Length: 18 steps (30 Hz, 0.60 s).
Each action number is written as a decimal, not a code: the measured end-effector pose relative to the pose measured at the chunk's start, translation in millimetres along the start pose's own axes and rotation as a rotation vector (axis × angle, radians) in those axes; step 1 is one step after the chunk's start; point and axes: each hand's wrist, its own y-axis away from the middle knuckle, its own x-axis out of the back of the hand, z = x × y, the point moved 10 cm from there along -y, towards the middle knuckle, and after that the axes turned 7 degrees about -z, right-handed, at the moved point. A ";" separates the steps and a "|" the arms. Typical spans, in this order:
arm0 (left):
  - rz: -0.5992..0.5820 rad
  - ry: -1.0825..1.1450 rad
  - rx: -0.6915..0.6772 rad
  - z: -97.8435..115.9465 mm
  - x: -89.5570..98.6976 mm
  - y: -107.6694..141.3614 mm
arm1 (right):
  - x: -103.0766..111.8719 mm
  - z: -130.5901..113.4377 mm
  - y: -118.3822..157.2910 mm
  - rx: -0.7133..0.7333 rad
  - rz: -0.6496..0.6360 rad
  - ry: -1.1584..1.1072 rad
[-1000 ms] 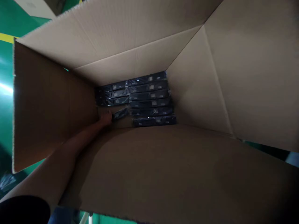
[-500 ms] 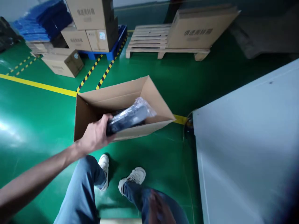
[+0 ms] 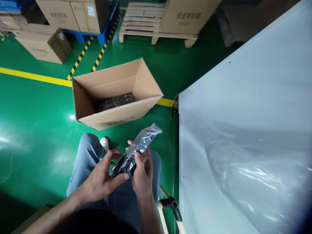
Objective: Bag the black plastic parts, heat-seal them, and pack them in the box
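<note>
A dark, flat, long item in a clear plastic bag (image 3: 140, 143) is held tilted above my lap, its empty bag end pointing up and right. My right hand (image 3: 142, 169) grips it from the right, thumb on top and fingers beneath. At its lower end, my left hand (image 3: 102, 177) is spread, thumb and fingers apart on either side of the bag; whether the thumb touches it I cannot tell. Beyond my knees stands an open cardboard box (image 3: 114, 120) with several dark bagged items (image 3: 117, 101) lying in rows on its bottom.
A pale grey-white surface (image 3: 219, 107) with clear plastic sheeting (image 3: 253, 175) fills the right side. A cream tube frame with a black joint (image 3: 172, 204) stands near my right leg. At the back are a wooden pallet (image 3: 141, 22), a large carton (image 3: 187, 19) and stacked cartons (image 3: 44, 42).
The bagged item has come out from over the box toward my lap. My right hand has risen and taken hold of it, while my left hand's grip has loosened. The view has shifted.
</note>
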 end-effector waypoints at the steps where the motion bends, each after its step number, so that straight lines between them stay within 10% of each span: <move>1: -0.035 0.094 0.046 -4.8 -3.6 1.9 | 1.9 2.3 1.5 -0.010 0.000 -0.017; 13: -0.011 -0.036 0.087 -1.8 -28.6 2.4 | 13.2 6.6 -4.0 -0.059 -0.133 -0.216; 18: 0.208 -0.205 0.056 0.8 -33.0 16.8 | 33.5 1.8 6.1 -0.044 -0.063 -0.332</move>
